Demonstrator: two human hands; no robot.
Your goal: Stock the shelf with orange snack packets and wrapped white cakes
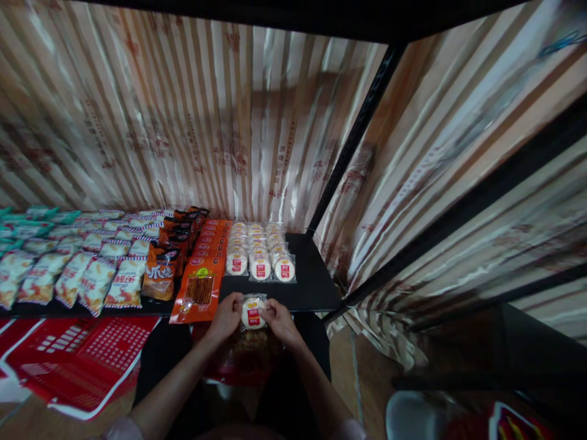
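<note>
Between my two hands is a round white packaged cracker (254, 314) in a clear wrapper with a red label. My left hand (226, 318) pinches its left edge and my right hand (280, 321) its right edge, just off the front of the black shelf (302, 293). Behind it on the shelf stand rows of the same wrapped crackers (260, 267), in three columns. To their left lie overlapping orange packets (200, 286) with a window showing brown sticks. Below my hands, partly hidden, is a clear bag (250, 351) with darker contents.
Farther left on the shelf are dark orange-and-black snack bags (160, 272), several white snack bags (126, 281) and green packets (39, 229). A red basket (87, 360) sits below the shelf at left. Black metal posts (353, 137) and striped curtains (192, 110) enclose the back and right.
</note>
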